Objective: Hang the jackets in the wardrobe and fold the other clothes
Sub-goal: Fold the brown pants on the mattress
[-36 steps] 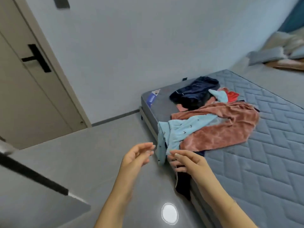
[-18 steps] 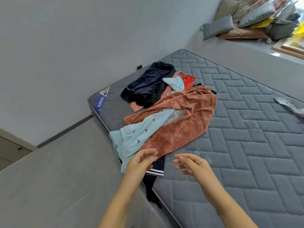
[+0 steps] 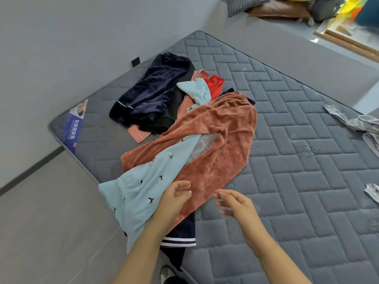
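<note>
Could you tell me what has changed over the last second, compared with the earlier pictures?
Both hands moved from beside the mattress edge to over the clothes: the left hand over the rust-coloured garment, the right hand beside it. Neither grips anything. The pile lies unchanged on the mattress.

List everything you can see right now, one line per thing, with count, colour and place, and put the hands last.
mattress: one, grey quilted, on the floor by the wall
velvet garment: one, rust-brown, on top of the pile, mid-mattress
bird-print garment: one, light blue, under the rust one, hanging over the mattress edge
dark garment: one, navy, far end of the pile
red piece: one, red, peeking out behind the pile
striped-hem garment: one, navy with white stripes, under the pile at the near edge
grey clothes: a few pieces, right edge of the mattress
cushions: several, checked and brown, far corner
left hand: open, above the pile's near end
right hand: open, above the mattress
</note>
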